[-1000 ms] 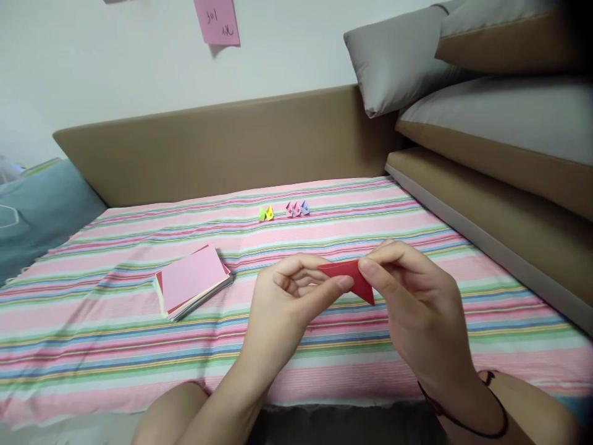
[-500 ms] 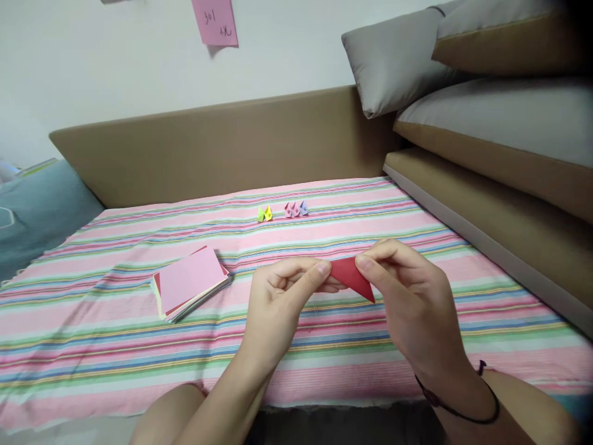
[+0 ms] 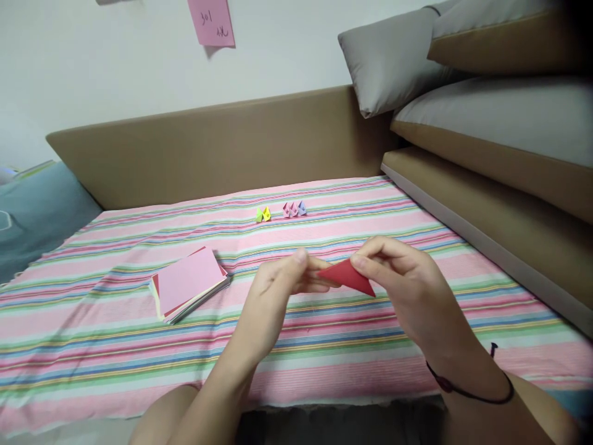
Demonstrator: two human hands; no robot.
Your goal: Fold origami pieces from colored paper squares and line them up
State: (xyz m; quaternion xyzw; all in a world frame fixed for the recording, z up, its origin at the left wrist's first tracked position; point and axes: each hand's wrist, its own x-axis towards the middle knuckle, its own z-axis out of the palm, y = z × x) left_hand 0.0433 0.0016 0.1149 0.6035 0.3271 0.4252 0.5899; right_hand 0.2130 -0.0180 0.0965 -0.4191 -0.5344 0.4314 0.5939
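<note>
A folded red paper triangle (image 3: 348, 276) is pinched between both hands above the striped sheet (image 3: 324, 334). My left hand (image 3: 278, 287) grips its left end with curled fingers. My right hand (image 3: 407, 284), with a dark cord on the wrist, holds its right part between thumb and forefinger. A stack of coloured paper squares (image 3: 189, 289), pink on top, lies on the sheet to the left of my left hand.
Several small folded paper pieces, yellow-green (image 3: 262, 214) and pink-purple (image 3: 293, 209), sit further back on the sheet. A brown headboard (image 3: 222, 145) runs behind. Grey-brown cushions (image 3: 491, 123) are stacked at the right, a blue pillow (image 3: 37, 210) at the left. A pink note (image 3: 210, 21) hangs on the wall.
Both hands have tilted the red paper flatter and lifted it slightly. My left thumb has shifted up over the paper's left end. The view has drifted a little.
</note>
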